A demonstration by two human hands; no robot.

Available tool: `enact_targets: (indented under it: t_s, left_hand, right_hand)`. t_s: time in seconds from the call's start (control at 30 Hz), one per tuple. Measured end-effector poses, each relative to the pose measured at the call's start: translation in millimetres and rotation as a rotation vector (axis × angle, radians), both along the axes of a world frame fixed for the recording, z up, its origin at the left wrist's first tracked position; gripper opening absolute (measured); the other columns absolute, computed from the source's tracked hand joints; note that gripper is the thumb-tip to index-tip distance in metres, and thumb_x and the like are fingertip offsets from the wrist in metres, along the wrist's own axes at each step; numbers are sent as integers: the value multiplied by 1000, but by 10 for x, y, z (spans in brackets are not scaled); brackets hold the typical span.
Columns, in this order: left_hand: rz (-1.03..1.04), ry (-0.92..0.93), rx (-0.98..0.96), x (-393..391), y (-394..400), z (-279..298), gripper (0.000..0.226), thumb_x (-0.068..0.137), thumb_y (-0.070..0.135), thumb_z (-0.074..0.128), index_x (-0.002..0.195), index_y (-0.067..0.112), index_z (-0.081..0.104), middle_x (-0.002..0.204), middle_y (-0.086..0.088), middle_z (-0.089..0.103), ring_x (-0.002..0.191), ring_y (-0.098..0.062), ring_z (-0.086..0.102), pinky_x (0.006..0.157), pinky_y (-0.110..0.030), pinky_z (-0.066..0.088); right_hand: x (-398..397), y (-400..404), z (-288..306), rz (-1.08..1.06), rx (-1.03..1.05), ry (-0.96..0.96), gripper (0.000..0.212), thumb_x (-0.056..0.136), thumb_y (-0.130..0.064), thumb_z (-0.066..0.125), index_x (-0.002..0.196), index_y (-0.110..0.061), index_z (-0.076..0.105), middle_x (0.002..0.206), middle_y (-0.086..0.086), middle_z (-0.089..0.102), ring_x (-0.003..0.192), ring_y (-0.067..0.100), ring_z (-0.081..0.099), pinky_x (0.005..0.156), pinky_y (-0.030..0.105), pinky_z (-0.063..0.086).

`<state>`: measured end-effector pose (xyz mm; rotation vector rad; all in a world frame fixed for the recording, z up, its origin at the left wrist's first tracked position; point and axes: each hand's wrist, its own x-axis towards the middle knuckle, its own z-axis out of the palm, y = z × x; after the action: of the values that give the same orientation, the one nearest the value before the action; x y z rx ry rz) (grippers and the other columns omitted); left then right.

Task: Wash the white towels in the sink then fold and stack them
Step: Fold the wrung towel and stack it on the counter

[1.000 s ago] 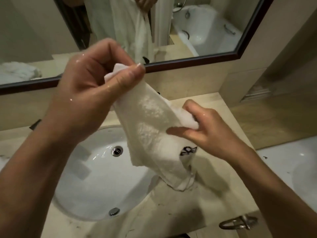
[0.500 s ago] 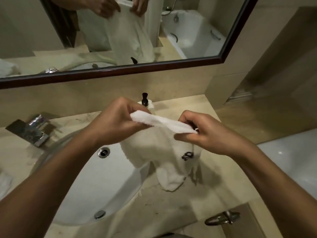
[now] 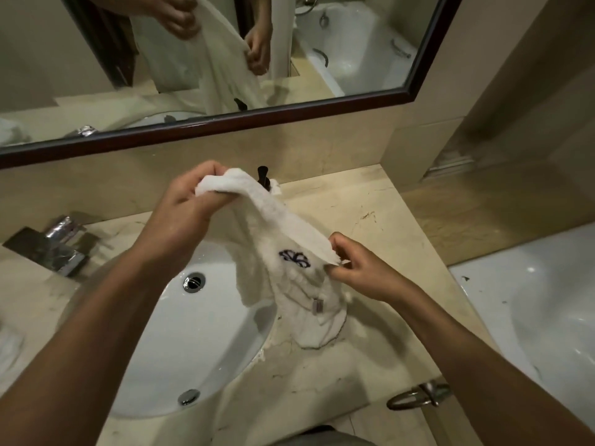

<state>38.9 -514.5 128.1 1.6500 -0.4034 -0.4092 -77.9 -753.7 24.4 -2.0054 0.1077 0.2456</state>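
A small white towel (image 3: 283, 226) with a dark embroidered emblem hangs between both hands above the sink's right rim. My left hand (image 3: 186, 204) grips one top corner, bunched in the fist, higher and farther back. My right hand (image 3: 357, 272) pinches the other top corner, lower and to the right. The towel's lower part drapes down and touches the beige counter (image 3: 370, 220) beside the white oval sink (image 3: 193, 333). A small label shows near its lower edge.
A chrome faucet (image 3: 61, 249) stands left of the sink. A dark soap pump (image 3: 263, 178) sits behind the towel. More white cloth (image 3: 9, 346) lies at the far left. A dark-framed mirror (image 3: 225, 123) lines the wall; a bathtub (image 3: 531, 304) lies at right.
My left hand has lifted its corner up and back while my right hand dropped lower and rightward, so the top edge now slopes. The emblem side has turned into view.
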Motion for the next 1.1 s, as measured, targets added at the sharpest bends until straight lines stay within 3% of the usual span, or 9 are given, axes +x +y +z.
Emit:
enact_targets:
  t_s: [0.17, 0.27, 0.37, 0.47, 0.57, 0.7, 0.87, 1.0, 1.1]
  left_hand:
    - [82, 43, 7, 11, 53, -199, 10, 85, 30, 57, 81, 24, 63, 87, -4, 59, 86, -19, 53, 78, -40, 38]
    - [126, -26, 151, 20, 123, -269, 17, 76, 40, 61, 84, 26, 65, 81, 6, 63, 76, -10, 58, 71, -33, 45]
    - [-130, 66, 327, -49, 93, -258, 53, 56, 61, 69, 105, 40, 66, 96, 12, 66, 80, -12, 66, 56, -25, 52]
    - [-388, 58, 461, -179, -168, -210, 77, 49, 74, 69, 124, 60, 55, 115, 20, 61, 97, -4, 63, 67, -20, 50]
    - [-405, 30, 269, -338, -470, -223, 43, 75, 57, 78, 111, 32, 74, 100, 4, 75, 95, -14, 70, 84, -31, 54]
    - [-328, -39, 183, -463, -549, -283, 23, 91, 37, 68, 89, 17, 77, 81, -4, 75, 79, -22, 71, 75, -39, 54]
    - [-251, -20, 139, -484, -523, -412, 22, 94, 31, 64, 85, 14, 76, 81, -4, 74, 80, -19, 70, 75, -37, 53]
    - [-151, 72, 65, -450, -468, -424, 28, 93, 31, 63, 83, 7, 74, 82, -12, 74, 77, -19, 69, 72, -25, 52]
    - [-160, 137, 69, -413, -411, -416, 42, 89, 39, 61, 80, 0, 73, 82, -17, 73, 76, -25, 70, 74, -26, 53]
  right_hand:
    - [82, -108, 116, -162, -219, -127, 27, 89, -4, 62, 82, -23, 45, 80, -1, 52, 76, 17, 47, 64, 35, 36]
    - [88, -156, 409, -219, -134, -263, 23, 88, -4, 62, 84, -23, 49, 79, -9, 53, 73, 10, 48, 64, 33, 41]
    - [57, -97, 676, -182, -51, -315, 5, 85, -13, 58, 87, -16, 55, 79, -8, 54, 71, 7, 47, 62, 24, 38]
    - [63, 62, 803, -84, -58, -344, 8, 86, -4, 60, 92, -11, 59, 85, -4, 57, 75, 9, 51, 66, 23, 40]
    - [61, 199, 768, -12, -119, -372, 11, 86, -8, 62, 96, -10, 59, 90, -3, 59, 78, 9, 55, 67, 24, 44]
    - [-24, 188, 667, -133, -67, -378, 17, 86, -13, 67, 96, -19, 53, 86, -9, 57, 77, 8, 55, 69, 31, 51]
    - [-216, 286, 246, -345, -146, -435, 23, 87, -30, 66, 99, -15, 55, 91, -6, 59, 84, 13, 59, 73, 32, 52]
    - [-297, 308, -138, -411, -413, -530, 22, 89, -19, 53, 105, -7, 62, 96, 1, 62, 85, 15, 60, 70, 31, 51]
    - [-258, 376, -123, -473, -190, -550, 20, 92, -7, 49, 101, -9, 66, 92, -4, 67, 84, 11, 63, 72, 22, 48]
